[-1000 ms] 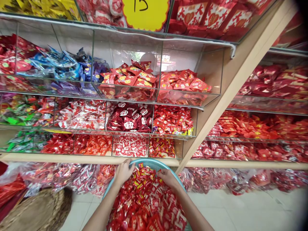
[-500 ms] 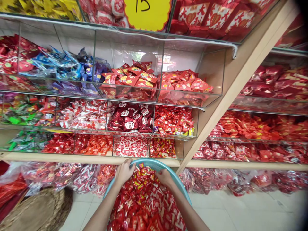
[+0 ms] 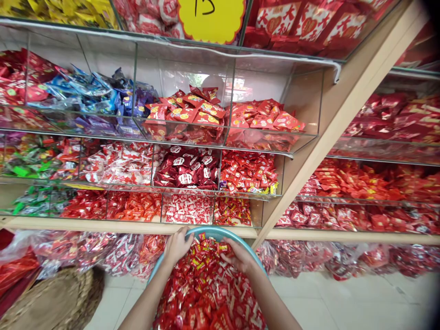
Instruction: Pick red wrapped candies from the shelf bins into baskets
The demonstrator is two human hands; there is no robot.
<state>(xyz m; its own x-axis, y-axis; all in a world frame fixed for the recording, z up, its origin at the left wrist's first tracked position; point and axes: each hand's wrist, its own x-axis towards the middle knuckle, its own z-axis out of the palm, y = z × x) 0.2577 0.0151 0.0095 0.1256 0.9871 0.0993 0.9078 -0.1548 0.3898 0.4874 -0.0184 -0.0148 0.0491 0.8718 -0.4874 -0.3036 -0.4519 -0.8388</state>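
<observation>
Clasping a round teal plastic basin (image 3: pixel 212 232) by its far rim, left hand (image 3: pixel 176 247). Right hand (image 3: pixel 241 256), thumb and fingers parted, over small, shiny red-wrapped candies (image 3: pixel 206 286) heaped inside the basin.

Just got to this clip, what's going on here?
A person stands before shelves of sweets, with a blue-green basin full of wrapped candies. The left hand holds the basin's rim. The right hand is among the candies, thumb and fingers apart; whether it grips one is unclear.
</observation>
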